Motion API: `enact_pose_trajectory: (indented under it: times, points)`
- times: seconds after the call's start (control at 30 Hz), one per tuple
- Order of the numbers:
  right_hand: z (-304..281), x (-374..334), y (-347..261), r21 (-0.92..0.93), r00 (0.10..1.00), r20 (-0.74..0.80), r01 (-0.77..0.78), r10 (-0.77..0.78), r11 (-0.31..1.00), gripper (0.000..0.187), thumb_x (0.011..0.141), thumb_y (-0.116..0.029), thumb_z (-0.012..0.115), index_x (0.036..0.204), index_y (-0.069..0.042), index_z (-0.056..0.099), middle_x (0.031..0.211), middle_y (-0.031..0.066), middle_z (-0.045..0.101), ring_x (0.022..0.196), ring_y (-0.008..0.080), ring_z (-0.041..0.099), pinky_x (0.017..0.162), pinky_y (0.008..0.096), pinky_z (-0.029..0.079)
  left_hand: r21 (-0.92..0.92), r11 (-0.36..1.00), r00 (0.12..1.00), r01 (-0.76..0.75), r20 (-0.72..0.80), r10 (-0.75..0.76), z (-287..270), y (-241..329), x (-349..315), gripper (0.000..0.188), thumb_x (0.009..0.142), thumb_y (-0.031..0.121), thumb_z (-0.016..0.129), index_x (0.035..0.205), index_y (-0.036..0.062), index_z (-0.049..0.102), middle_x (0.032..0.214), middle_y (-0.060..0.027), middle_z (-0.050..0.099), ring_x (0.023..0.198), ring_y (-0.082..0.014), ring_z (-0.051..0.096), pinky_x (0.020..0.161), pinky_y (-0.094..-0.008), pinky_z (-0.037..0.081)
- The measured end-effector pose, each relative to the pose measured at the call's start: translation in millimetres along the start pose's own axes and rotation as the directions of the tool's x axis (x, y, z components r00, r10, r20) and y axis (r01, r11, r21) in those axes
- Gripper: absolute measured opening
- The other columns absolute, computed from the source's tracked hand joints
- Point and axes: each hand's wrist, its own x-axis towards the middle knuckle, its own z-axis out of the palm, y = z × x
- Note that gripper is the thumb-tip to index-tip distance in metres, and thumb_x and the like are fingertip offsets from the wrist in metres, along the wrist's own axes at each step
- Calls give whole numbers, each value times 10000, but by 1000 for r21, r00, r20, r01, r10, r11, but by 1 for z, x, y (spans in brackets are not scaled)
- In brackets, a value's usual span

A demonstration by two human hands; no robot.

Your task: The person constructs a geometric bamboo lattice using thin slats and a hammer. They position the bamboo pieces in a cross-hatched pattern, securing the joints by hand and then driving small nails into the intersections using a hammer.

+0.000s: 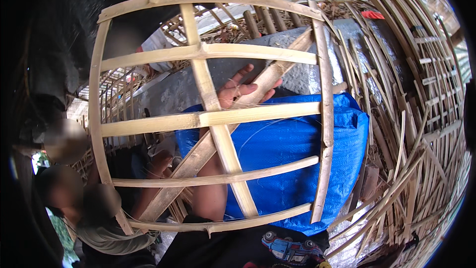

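A pale bamboo frame (208,118) of crossed split slats stands tilted up across the middle of the view. One broad diagonal slat (193,161) runs behind its crosspieces from lower left to upper right. Behind the frame, my left hand (237,89) is closed around this diagonal slat, with fingers showing on both sides of it. The crosspieces partly hide the hand and its forearm (209,196). Thin loose fibres hang near the fingers. My right hand does not show.
A blue plastic sheet (297,169) lies behind the frame. Long bamboo strips (396,159) and a woven bamboo panel (439,80) fill the right. Blurred people, one in a grey-green shirt (114,241), are close at left. A grey slab (173,92) and bamboo poles (265,20) lie beyond.
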Motion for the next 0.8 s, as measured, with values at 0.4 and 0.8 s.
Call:
enact_pose_trajectory:
  times: [0.4,0.8]
  points:
    - [298,-47,-205,95,722,487,516,-492,851,254,902,-216,723,921,-7,579,680,-7,514,618,88,417,548,279,353,-71,997,999,-33,39,36,-17,-10,12,578,821,-193,551,1315,46,368,1293,-334,512,1172,-474,578,1004,-533,517]
    - [330,-41,-173,-81,728,377,641,-572,763,385,846,-319,779,982,10,632,728,74,597,648,162,523,614,341,437,14,998,993,-60,104,58,-34,-2,2,582,837,-160,540,1343,53,345,1371,-385,427,1249,-513,500,1051,-511,484]
